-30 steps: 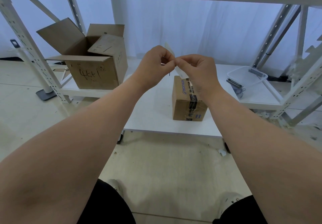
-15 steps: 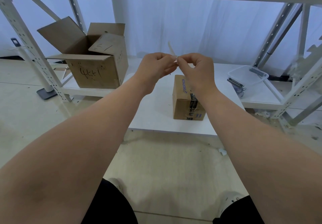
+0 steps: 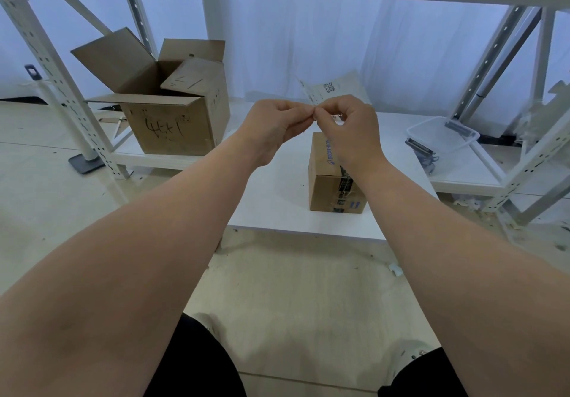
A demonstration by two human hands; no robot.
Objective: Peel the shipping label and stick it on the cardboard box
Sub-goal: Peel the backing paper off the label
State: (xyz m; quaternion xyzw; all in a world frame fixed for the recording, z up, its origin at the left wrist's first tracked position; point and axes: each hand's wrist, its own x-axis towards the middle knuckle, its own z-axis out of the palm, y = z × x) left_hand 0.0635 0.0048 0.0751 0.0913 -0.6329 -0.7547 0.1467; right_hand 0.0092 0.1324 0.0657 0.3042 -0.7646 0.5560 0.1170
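Note:
Both hands are raised above the low white table [image 3: 277, 205]. My left hand [image 3: 274, 128] and my right hand [image 3: 348, 128] pinch the same lower corner of a white shipping label [image 3: 333, 89], fingertips touching. The label stands up behind my right hand and shows a small QR code. Below my right wrist a small sealed cardboard box [image 3: 327, 177] with dark tape and blue print rests on the table, partly hidden by my forearm.
A large open cardboard box [image 3: 172, 112] with handwriting stands on the low shelf at the left. A clear plastic tray [image 3: 441, 134] with dark clips sits at the right. White metal rack uprights [image 3: 58, 75] flank both sides, and a shelf beam runs overhead.
The label has turned from edge-on to face me, so its QR code now shows. Both hands stay pinched together at its corner, almost in the same place.

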